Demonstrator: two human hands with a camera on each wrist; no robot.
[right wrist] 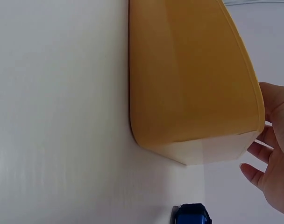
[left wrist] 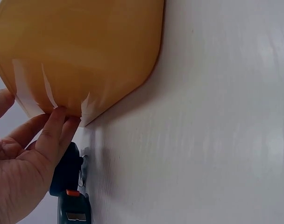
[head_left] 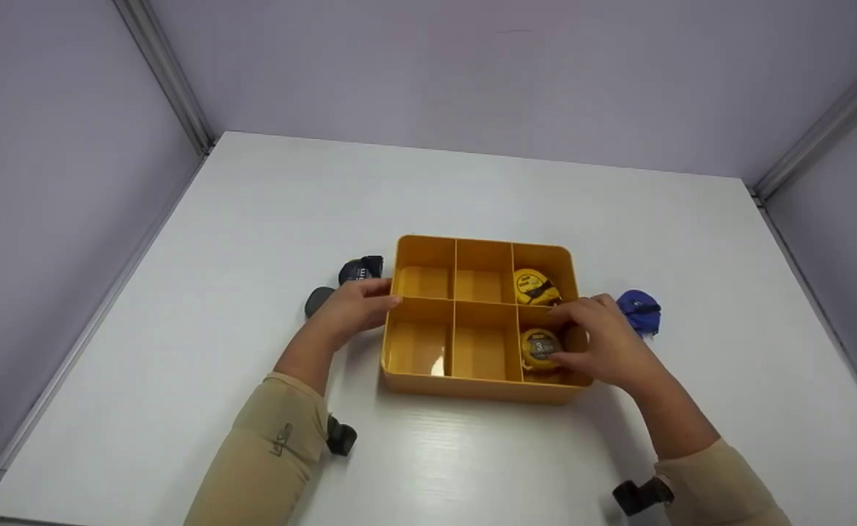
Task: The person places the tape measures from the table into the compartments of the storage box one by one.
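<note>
The left hand (head_left: 351, 310) presses straight fingers against the yellow tray's (head_left: 472, 387) left wall, seemingly steadying it, while the right hand (head_left: 603, 343) pinches a yellow tape measure (head_left: 540, 348) in the near right compartment.

I see the yellow tray (head_left: 481, 252) as smooth plastic, semi-glossy, with a light glint on a compartment floor; from the wrist views its outer wall (left wrist: 81, 51) looks slightly translucent. The surface (head_left: 253, 219) reads as white laminate, faint wood grain, soft sheen. Both yellow tape measures (head_left: 536, 286) look like hard plastic; the near one (head_left: 541, 347) has a shiny grey label. The blue tape measure (head_left: 640, 310) looks like matt plastic, the dark ones (head_left: 360, 270) too. Sleeves (head_left: 267, 453) are matt beige cloth.
</note>
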